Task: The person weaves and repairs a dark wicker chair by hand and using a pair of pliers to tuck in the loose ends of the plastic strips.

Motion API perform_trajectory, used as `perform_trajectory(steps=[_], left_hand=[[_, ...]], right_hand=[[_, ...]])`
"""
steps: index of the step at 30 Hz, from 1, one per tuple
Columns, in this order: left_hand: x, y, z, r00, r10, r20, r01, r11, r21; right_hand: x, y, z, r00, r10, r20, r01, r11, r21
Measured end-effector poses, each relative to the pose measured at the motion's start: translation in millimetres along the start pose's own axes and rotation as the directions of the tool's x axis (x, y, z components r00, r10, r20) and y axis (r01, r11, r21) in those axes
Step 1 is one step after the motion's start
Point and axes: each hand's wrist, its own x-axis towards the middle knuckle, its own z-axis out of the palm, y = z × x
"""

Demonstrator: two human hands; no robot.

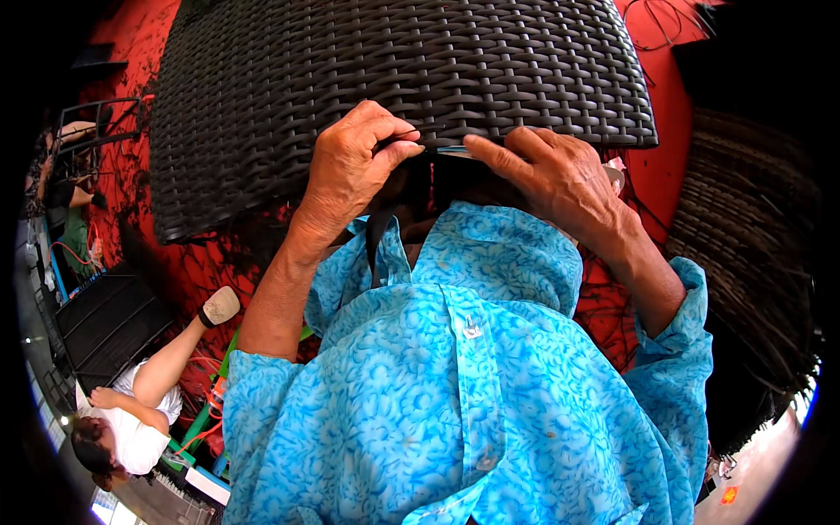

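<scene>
Fingers [389,129] and thumb of your left hand [350,162] pinch together, seemingly on a thin dark strand [430,129], at the near edge of the black woven panel [411,61] before you; your right hand [560,175] touches that edge farther right, its grip too hidden to tell.
</scene>
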Motion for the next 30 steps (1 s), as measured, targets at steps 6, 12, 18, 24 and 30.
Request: perform_trajectory(steps=[6,12,18,24,30], left_hand=[[2.0,-2.2,-1.8,0.999,-0.015,0.036,0.015,1.000,-0.014],[12.2,-12.3,-9.2,0.985,-0.035,0.168,0.039,0.999,-0.022],[11.4,-17.8,-7.4,0.981,-0.084,0.176,0.079,0.996,0.039],[6.2,-18.1,-4.0,0.982,-0.076,0.171,0.077,0.997,0.003],[11.9,-11.2,-13.7,0.963,-0.169,0.210,0.208,0.962,-0.178]], right_hand=[[-28.2,6.7,-35.9,0.922,0.373,0.104,-0.377,0.926,0.019],[-33.0,27.2,-21.5,0.950,0.309,-0.047,-0.293,0.932,0.212],[-6.2,52.8,-7.2,0.965,0.104,-0.242,-0.078,0.990,0.113],[5.3,51.0,9.5,0.973,0.065,-0.222,-0.030,0.987,0.157],[10.2,54.3,14.6,0.975,0.081,-0.206,-0.044,0.983,0.177]])
